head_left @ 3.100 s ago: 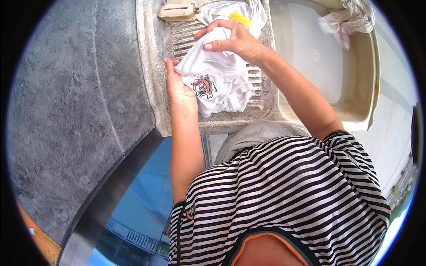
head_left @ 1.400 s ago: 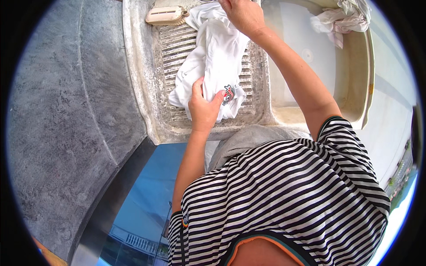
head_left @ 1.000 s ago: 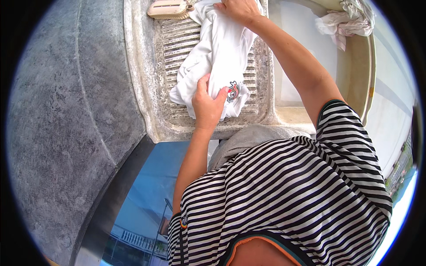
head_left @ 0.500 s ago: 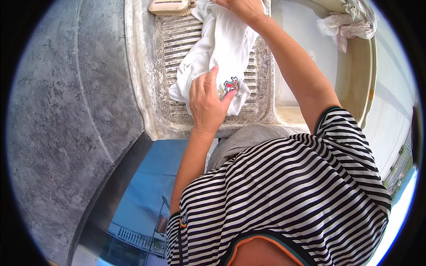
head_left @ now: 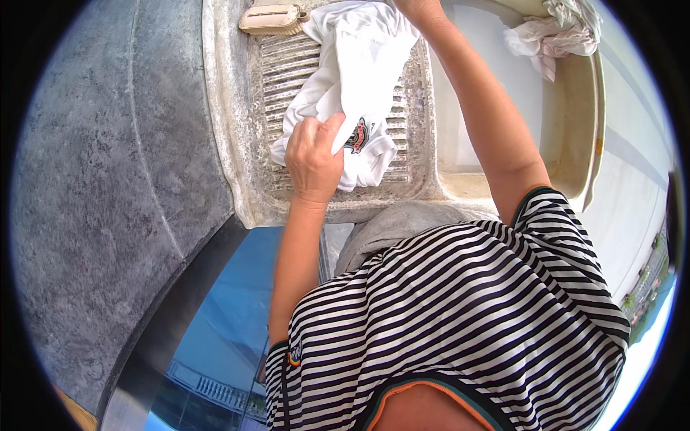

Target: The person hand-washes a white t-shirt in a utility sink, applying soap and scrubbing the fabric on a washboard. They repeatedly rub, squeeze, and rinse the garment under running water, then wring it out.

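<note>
left hand (head_left: pixel 314 154) fingers clamp white shirt (head_left: pixel 359 72) near its logo | right hand (head_left: pixel 420 8) grip unclear, at far end | cloth soft, limp, likely wet-heavy; bunch folds to hold | ribbed washboard (head_left: pixel 287 72) beneath fingers

The right hand (head_left: pixel 417 7) is cut off at the top edge.

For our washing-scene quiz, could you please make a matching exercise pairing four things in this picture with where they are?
Things:
1. white shirt
2. scrub brush
3. crumpled cloth
4. left hand

Places:
A. at the top left corner of the ribbed washboard
B. draped on the far rim of the basin
C. gripping the shirt's lower end, beside its printed emblem
D. stretched along the ribbed washboard

Pairs: 1-D, 2-A, 3-B, 4-C
</note>
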